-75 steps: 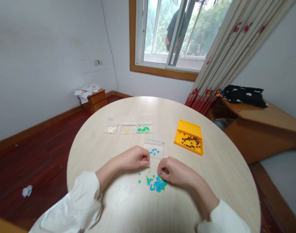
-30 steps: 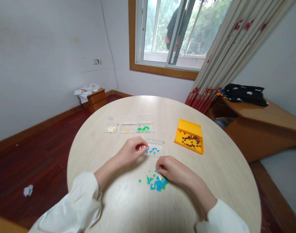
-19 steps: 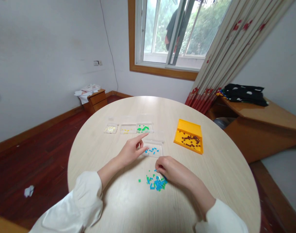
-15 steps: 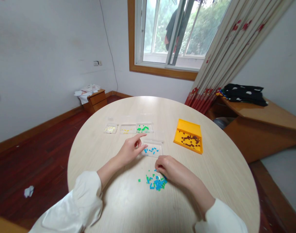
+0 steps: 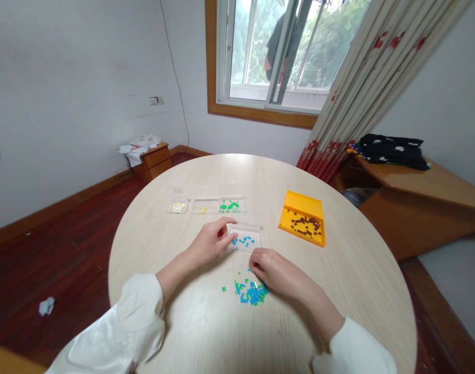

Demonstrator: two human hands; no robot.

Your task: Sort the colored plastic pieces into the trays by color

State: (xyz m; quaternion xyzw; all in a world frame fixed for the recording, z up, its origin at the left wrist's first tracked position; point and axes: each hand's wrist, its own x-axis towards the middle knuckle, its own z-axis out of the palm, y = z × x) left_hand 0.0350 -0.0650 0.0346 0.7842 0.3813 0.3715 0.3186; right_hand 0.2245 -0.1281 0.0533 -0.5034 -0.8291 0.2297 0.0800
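My left hand point(image 5: 209, 241) is open, thumb and forefinger apart, at the left side of a clear plastic box point(image 5: 258, 246) with small flat blue pieces point(image 5: 247, 241) in it. The thumb tip reaches over that box's left edge. My right hand point(image 5: 274, 269) is closed in a pinch, just nearer to me than the box. A small blue piece point(image 5: 249, 269) shows at its fingertips. Below the right hand lies a loose heap of blue and green pieces point(image 5: 253, 294) on the table; the hand covers part of its upper right. A lone green piece point(image 5: 224, 289) lies to the left.
Behind the left hand stand clear boxes with green pieces point(image 5: 230, 204), yellow pieces point(image 5: 202, 209) and pale yellow pieces point(image 5: 177, 206). An open yellow box point(image 5: 304, 203) with dark brown pieces point(image 5: 306, 225) is at the right. All rest on a round wooden table point(image 5: 190, 332).
The right fingertips and the blue piece at them have shifted very slightly away from me, towards the clear box. My left hand has dropped a touch, its fingers still apart.
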